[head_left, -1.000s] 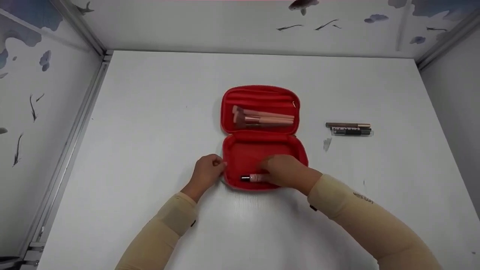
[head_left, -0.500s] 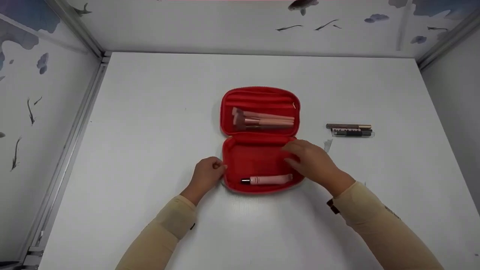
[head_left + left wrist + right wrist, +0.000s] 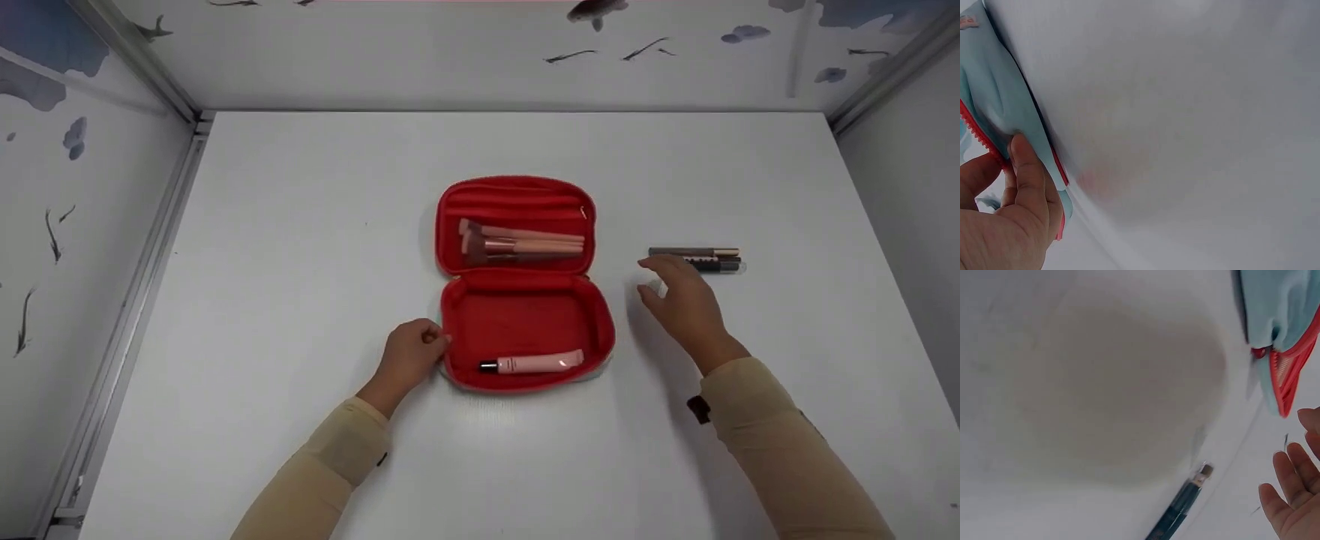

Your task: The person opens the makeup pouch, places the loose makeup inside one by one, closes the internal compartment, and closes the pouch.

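Note:
A red-lined zip case (image 3: 517,319), pale blue outside in the wrist views, lies unfolded on the white table. My left hand (image 3: 409,354) pinches its left rim; in the left wrist view thumb and fingers (image 3: 1026,171) grip the red zip edge. Inside the near half lies a pink squeeze tube (image 3: 540,363) with a black cap. Makeup brushes (image 3: 536,245) lie in the far half. My right hand (image 3: 688,311) holds nothing, fingers apart, just in front of several slim cosmetic pencils (image 3: 694,252), partly covering them. One dark pencil (image 3: 1179,506) shows in the right wrist view.
White table (image 3: 300,225) surrounds the case. Panels with fish drawings (image 3: 592,11) stand behind and at the left, with metal frame posts at the corners. A grey smudge-like mark (image 3: 1199,439) lies near the pencil's end in the right wrist view.
My right hand has left the pink tube in the case and moved right, out to the pencils. The left hand keeps its grip on the rim.

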Demonstrator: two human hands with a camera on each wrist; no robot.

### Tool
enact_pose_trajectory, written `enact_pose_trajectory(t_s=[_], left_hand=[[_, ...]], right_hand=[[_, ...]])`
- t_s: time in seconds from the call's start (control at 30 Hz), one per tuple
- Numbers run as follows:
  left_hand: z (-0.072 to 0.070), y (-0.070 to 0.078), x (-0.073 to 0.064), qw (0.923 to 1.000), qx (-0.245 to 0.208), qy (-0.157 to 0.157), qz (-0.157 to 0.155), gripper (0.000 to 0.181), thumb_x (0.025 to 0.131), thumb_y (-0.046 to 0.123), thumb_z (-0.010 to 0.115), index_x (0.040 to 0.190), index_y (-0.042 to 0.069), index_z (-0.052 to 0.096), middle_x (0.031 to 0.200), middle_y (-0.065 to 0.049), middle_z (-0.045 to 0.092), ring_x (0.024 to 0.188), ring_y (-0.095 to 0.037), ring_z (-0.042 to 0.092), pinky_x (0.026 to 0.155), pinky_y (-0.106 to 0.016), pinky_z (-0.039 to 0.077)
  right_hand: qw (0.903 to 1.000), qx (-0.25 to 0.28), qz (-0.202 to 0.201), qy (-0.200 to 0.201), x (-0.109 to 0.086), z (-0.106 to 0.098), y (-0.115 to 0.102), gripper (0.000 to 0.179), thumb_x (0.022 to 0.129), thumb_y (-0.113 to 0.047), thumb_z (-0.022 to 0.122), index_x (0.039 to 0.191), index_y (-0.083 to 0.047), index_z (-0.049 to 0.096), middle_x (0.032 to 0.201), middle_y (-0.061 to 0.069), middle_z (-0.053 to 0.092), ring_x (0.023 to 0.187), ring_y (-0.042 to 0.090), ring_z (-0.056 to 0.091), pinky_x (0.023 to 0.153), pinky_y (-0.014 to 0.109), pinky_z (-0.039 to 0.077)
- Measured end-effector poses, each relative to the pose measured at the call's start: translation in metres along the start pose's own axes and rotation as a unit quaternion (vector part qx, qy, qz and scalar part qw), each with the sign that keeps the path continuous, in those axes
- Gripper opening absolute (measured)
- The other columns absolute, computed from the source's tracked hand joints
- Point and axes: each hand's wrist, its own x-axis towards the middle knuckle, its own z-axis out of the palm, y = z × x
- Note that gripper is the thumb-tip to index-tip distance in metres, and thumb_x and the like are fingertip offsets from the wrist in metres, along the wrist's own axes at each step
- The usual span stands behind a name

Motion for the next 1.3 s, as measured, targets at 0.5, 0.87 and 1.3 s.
enact_pose_trajectory(t_s=[0.5, 0.87, 1.3], left_hand=[[-0.002, 0.002, 0.001, 1.0, 0.006, -0.001, -0.002, 0.011, 0.091, 0.015, 0.062, 0.086, 0.006, 0.064, 0.072, 0.0, 0.057, 0.069, -0.014, 0.05, 0.06, -0.024, 0.041], [-0.002, 0.003, 0.003, 0.9997, 0.011, -0.01, -0.019, 0.011, 0.092, 0.016, 0.062, 0.087, 0.007, 0.064, 0.073, -0.001, 0.056, 0.071, -0.014, 0.051, 0.06, -0.024, 0.041], [-0.002, 0.002, 0.005, 0.9996, -0.001, -0.012, -0.027, 0.011, 0.093, 0.016, 0.062, 0.087, 0.007, 0.064, 0.071, 0.0, 0.055, 0.068, -0.014, 0.05, 0.059, -0.023, 0.041]], right_hand=[[0.9961, -0.081, 0.032, -0.012, 0.015, -0.02, 0.05, 0.045, 0.088, -0.001, 0.063, 0.132, 0.002, 0.052, 0.132, 0.03, 0.047, 0.122, 0.048, 0.043, 0.093, 0.061, 0.04], [0.991, -0.129, 0.029, -0.02, 0.024, -0.021, 0.066, 0.039, 0.087, 0.002, 0.06, 0.125, 0.004, 0.056, 0.125, 0.033, 0.051, 0.114, 0.051, 0.049, 0.087, 0.061, 0.043], [0.9822, -0.185, -0.027, -0.018, 0.026, -0.016, 0.068, 0.022, 0.088, 0.008, 0.056, 0.11, 0.01, 0.061, 0.112, 0.032, 0.057, 0.104, 0.049, 0.055, 0.086, 0.059, 0.045]])
